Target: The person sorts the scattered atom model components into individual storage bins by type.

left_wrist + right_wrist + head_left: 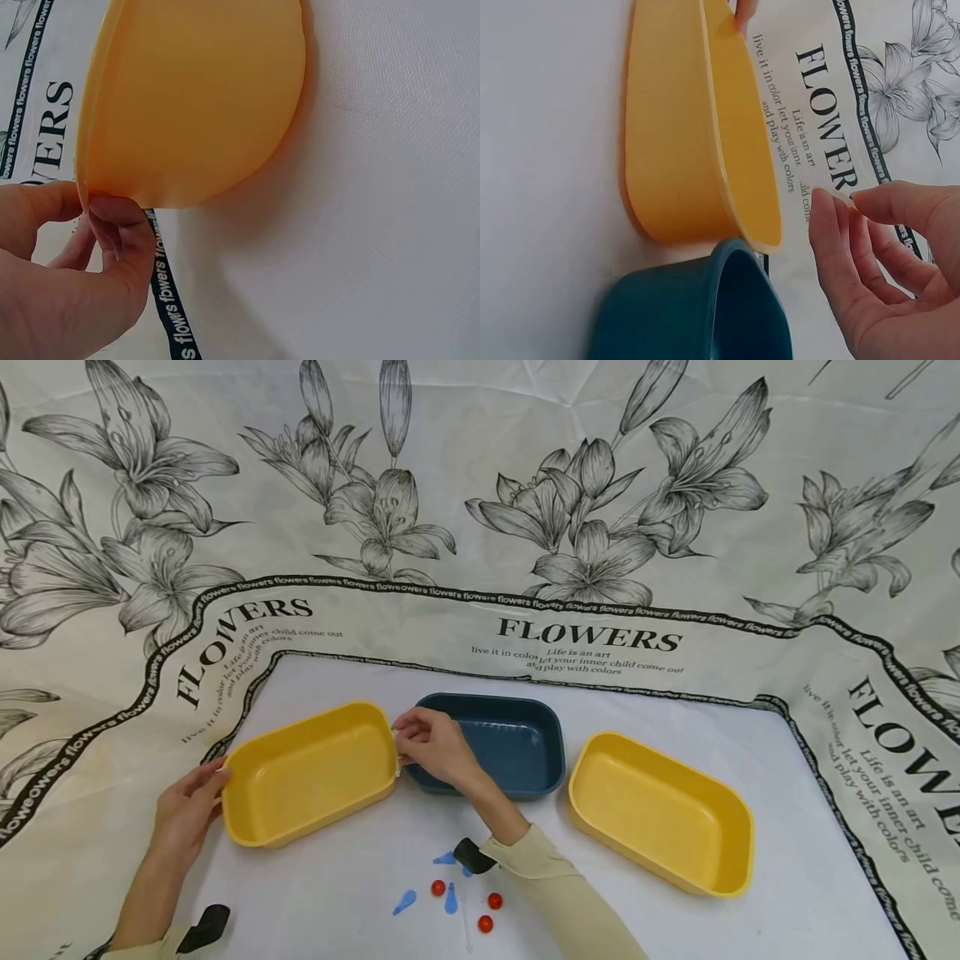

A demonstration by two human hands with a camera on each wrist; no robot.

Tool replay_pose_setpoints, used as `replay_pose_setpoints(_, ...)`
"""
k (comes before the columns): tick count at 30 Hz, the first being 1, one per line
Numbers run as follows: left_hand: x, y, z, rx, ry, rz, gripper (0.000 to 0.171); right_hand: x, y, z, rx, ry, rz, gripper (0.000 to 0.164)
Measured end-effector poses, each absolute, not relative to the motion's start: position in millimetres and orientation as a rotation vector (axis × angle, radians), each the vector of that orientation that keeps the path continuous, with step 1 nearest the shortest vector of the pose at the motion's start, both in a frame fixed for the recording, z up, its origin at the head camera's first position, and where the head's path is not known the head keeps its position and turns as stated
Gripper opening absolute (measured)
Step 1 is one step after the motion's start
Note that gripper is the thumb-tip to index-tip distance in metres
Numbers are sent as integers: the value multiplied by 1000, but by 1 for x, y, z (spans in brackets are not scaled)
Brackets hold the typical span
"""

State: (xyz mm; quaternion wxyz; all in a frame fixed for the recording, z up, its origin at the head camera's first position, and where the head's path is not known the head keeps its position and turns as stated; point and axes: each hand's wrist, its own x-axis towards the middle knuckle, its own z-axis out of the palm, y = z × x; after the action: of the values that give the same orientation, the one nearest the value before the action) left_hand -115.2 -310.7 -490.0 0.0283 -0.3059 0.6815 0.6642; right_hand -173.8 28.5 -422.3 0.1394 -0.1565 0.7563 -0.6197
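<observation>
My left hand (182, 806) pinches the near-left end of the rim of a yellow tray (311, 777), thumb and fingers on either side of the wall in the left wrist view. My right hand (438, 745) is over the gap between this tray and a dark blue tray (517, 752). Its thumb and fingertips come together on a small clear, whitish thing (843, 197), too faint to name. In the right wrist view this hand stays above the rims of both trays. The inside of the left yellow tray shows no objects.
A second yellow tray (660, 810) stands at the right. In front of the dark blue tray lie several small blue teardrop-shaped pieces (451, 898) and three red balls (495, 901), partly beside the right sleeve (566, 885). A flower-printed cloth (420, 618) rises behind.
</observation>
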Motion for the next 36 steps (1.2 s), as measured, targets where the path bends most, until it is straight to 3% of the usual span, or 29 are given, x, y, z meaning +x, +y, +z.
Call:
replay_pose_setpoints(18,-117,-316,-490,-860,2096,2060,70,-185,-26,-439,-395,2104,-1738,15)
replay_pose_setpoints(28,-120,-319,-500,-903,2131,2077,57,-191,-43,-452,-407,2224,-1564,12)
replay_pose_setpoints(36,-118,-313,-490,-902,2077,2102,61,-193,-51,-469,-458,2305,-1450,11)
